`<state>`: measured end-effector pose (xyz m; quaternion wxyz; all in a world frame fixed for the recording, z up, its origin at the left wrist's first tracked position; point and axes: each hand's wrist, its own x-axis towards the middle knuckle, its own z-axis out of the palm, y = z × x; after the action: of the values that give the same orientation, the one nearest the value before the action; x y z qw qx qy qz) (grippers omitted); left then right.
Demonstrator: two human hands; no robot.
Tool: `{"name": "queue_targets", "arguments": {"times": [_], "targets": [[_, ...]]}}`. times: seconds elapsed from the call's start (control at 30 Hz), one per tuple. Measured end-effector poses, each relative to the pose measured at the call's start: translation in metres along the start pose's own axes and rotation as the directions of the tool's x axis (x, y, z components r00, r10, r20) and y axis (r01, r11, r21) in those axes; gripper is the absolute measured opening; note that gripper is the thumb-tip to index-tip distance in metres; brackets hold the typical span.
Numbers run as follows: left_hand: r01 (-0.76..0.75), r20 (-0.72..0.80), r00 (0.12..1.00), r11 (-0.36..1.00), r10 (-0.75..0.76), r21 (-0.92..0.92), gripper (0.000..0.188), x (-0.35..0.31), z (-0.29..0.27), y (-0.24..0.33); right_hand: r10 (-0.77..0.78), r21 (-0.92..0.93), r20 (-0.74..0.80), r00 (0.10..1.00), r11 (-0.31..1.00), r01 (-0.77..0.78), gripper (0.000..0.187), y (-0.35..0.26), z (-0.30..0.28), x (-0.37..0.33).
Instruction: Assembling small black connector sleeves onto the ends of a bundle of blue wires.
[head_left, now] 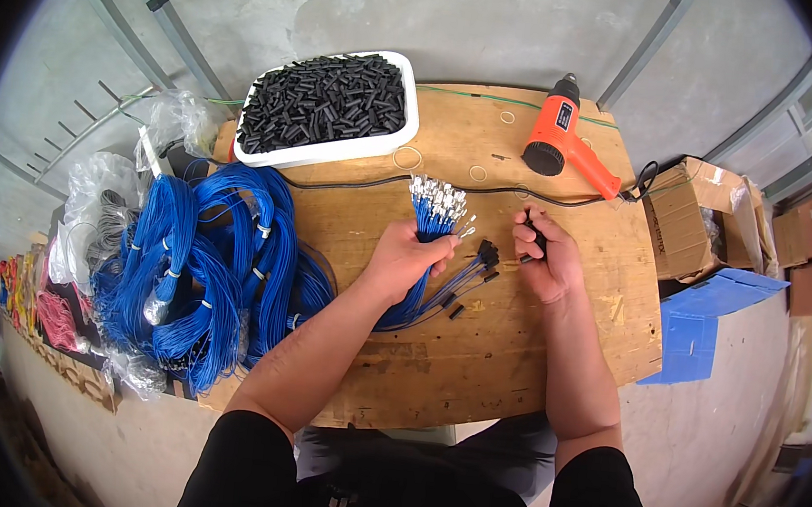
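Pinched blue terminal-tipped wires (433,222) at frame centre in the left hand (411,256), curled the right hand (552,261) round black sleeving (537,243) at centre-right, and apparently left most crimp terminals (439,199) unsleeved above a few black-capped wire ends (489,252).

The brown wooden tabletop (501,375) bears a white rectangular plastic tray (411,113), an orange-and-black heat gun (559,127) (its handle angled rightward), a thin black cable (354,186), blue wire bundles (174,226) and short black tubes (457,311).

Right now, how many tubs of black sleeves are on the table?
1: the white tub at the back left of the table, beyond your left hand gripping blue wires. The blue coils might hide another.
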<state>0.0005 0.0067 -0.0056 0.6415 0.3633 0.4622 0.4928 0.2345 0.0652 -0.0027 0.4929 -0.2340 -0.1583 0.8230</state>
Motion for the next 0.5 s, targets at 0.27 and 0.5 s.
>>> {"name": "queue_targets", "arguments": {"times": [0.27,0.5], "targets": [[-0.001,-0.004,1.000,1.000,0.000,-0.017,0.014,-0.001,0.002,0.003,0.042,-0.041,-0.025,0.999,0.998,-0.043,0.017,-0.002,0.008,-0.005],[-0.002,-0.003,1.000,0.999,0.002,-0.038,0.013,-0.001,0.000,0.002,0.077,-0.258,0.026,0.997,0.964,-0.067,0.019,0.002,0.019,-0.013]]}}
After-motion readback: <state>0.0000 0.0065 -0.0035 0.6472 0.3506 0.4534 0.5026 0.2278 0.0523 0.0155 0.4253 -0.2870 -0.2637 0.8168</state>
